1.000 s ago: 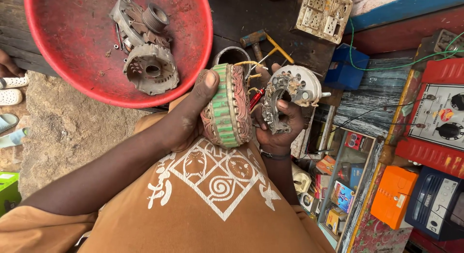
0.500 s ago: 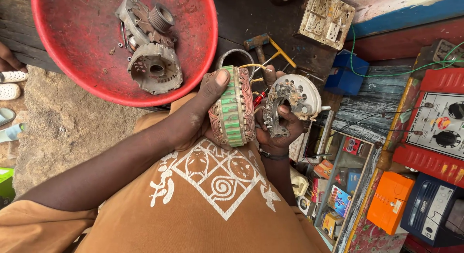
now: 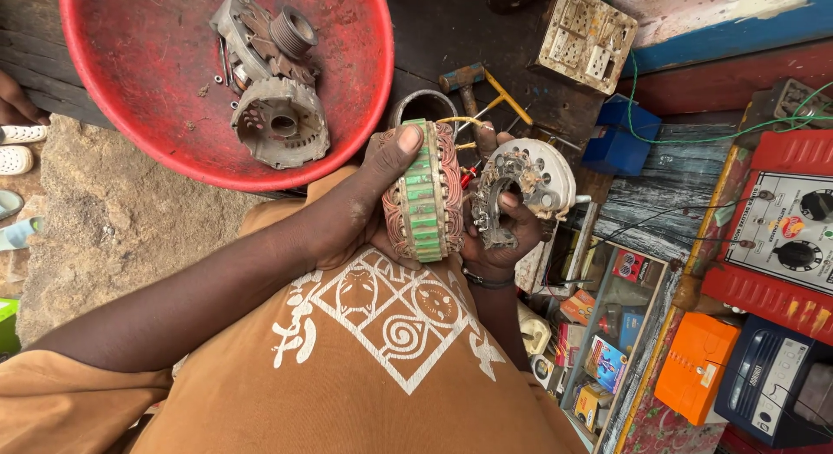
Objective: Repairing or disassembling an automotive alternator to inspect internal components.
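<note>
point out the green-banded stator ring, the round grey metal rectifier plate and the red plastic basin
green-banded stator ring (image 3: pixel 424 194), head view, green outer band
round grey metal rectifier plate (image 3: pixel 540 172), head view, upper face
red plastic basin (image 3: pixel 130 89), head view, bare inner floor

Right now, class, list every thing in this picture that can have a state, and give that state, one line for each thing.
Left hand: gripping the stator.
Stator: held on edge, out of its housing.
Right hand: holding the rectifier plate.
Rectifier plate: detached, held upright.
Red basin: holds loose parts.
Housing half: removed, lying in basin.
Hammer: lying unused.
</note>
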